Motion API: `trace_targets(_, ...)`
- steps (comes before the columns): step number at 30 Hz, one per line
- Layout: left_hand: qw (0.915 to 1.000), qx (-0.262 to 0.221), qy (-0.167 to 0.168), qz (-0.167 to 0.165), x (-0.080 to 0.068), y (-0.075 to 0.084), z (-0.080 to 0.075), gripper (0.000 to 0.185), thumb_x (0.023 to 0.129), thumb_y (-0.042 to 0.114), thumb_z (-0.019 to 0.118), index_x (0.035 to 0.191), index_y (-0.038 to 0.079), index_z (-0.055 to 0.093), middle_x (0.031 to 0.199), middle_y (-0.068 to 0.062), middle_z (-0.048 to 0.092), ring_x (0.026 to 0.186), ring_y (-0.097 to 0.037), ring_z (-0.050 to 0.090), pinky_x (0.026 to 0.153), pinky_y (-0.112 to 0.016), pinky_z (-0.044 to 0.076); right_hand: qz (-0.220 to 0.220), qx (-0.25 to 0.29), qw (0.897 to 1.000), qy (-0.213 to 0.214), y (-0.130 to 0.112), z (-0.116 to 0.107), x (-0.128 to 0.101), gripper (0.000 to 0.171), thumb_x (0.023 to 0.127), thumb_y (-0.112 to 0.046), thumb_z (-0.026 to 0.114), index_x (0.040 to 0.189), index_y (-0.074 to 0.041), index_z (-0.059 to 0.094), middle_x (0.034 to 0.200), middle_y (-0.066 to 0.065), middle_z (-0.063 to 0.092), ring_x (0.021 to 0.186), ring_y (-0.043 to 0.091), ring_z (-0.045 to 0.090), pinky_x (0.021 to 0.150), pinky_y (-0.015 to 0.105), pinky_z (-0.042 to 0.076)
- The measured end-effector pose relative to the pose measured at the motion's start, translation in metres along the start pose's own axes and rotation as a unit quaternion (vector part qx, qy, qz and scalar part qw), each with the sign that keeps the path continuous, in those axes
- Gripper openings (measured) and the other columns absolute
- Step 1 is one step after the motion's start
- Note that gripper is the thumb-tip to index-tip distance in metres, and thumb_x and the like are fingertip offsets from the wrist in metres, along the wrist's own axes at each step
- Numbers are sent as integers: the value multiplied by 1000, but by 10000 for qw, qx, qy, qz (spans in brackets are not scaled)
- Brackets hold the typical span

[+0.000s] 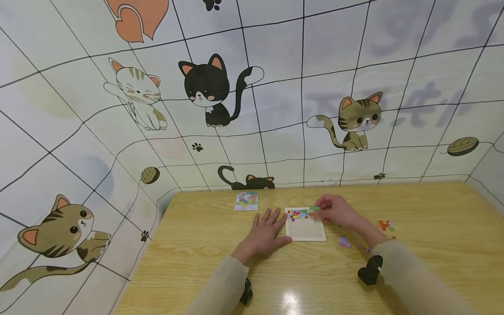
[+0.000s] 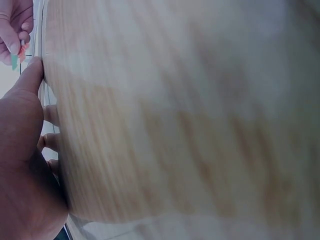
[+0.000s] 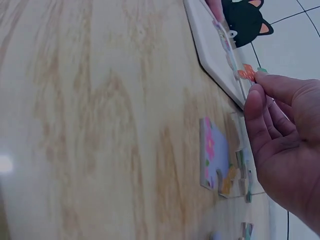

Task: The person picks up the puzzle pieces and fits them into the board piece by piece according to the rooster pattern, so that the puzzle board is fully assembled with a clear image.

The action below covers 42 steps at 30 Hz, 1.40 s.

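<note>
The relation that matters most here is between the orange-and-green jigsaw piece point(image 1: 313, 213) and the top right corner of the white-framed puzzle tray point(image 1: 306, 240): the piece is at that corner, at the right end of the filled row point(image 1: 298, 214), but whether it touches the tray cannot be told. The right hand point(image 1: 334, 211) pinches it between thumb and fingertips, nearly closed, with the piece sticking out leftward from the grip; the fingers cover part of it, so its long axis is unclear. The right hand is the nearer one, reaching in from the right, while the left hand point(image 1: 264, 233) lies across the tray on the table point(image 1: 189, 249), fingers spread and holding nothing, its index finger and thumb along the tray's left edge. Below the filled row the pale tray floor offers room; the raised rim bounds the corner above and to the right, and a purple jigsaw piece point(image 1: 344, 242) lies just beside the tray, below the right hand
</note>
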State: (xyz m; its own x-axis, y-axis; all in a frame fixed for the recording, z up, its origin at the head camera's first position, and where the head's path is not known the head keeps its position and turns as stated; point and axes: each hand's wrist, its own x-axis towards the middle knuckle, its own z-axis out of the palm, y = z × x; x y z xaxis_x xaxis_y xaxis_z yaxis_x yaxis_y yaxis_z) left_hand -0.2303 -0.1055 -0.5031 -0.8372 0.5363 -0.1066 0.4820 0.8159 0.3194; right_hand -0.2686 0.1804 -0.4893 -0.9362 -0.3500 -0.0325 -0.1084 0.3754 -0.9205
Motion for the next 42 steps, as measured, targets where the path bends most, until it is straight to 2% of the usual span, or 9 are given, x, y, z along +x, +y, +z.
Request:
trace_targets(6, 10000, -2, -35, 15, 0, 1, -1, 76, 103, 60, 47, 165, 22, 25, 171, -6, 13, 157, -31, 6, 121, -61, 6, -12, -240, 9997, 47, 4, 6, 2, 21, 92, 4, 68, 112, 10, 62, 94, 13, 63, 72, 21, 60, 60, 31, 54)
trace_targets(10, 10000, 34, -29, 6, 1, 0, 0, 76, 103, 60, 47, 165, 22, 26, 171, -6, 13, 157, -32, 6, 121, -62, 6, -82, -396, 9991, 109, 5, 8, 3, 21, 93, 2, 67, 112, 10, 62, 94, 13, 63, 70, 21, 60, 59, 32, 54)
trace_targets(17, 10000, 36, -42, -15, 1, 0, 0, 76, 103, 61, 47, 165, 23, 25, 172, -5, 13, 157, -31, 6, 121, -61, 6, 74, -673, 9974, 259, 6, 12, 4, 19, 96, -2, 68, 112, 7, 63, 88, 10, 62, 63, 20, 59, 56, 32, 53)
trace_targets(28, 10000, 0, -35, -30, 2, -1, 0, 76, 103, 61, 47, 165, 23, 25, 172, -5, 13, 157, -30, 6, 121, -61, 6, 21, -844, 9959, 333, 2, 15, 3, 18, 96, -3, 69, 110, 8, 65, 89, 10, 61, 61, 19, 58, 54, 30, 52)
trace_targets(37, 10000, -25, -48, -44, 1, 0, -1, 76, 103, 61, 48, 165, 24, 25, 172, -4, 13, 157, -30, 6, 121, -60, 6, -227, -1324, 9900, 423, 8, 16, 7, 12, 95, -5, 71, 105, 2, 73, 87, 5, 62, 69, 17, 55, 56, 30, 48)
trace_targets(42, 10000, -42, -30, -52, 1, 0, -1, 76, 103, 61, 48, 165, 23, 26, 171, -4, 13, 157, -30, 6, 121, -60, 6, -280, -1469, 9879, 413, 5, 15, 7, 12, 94, -5, 72, 104, 2, 75, 87, 4, 65, 75, 18, 56, 63, 33, 49)
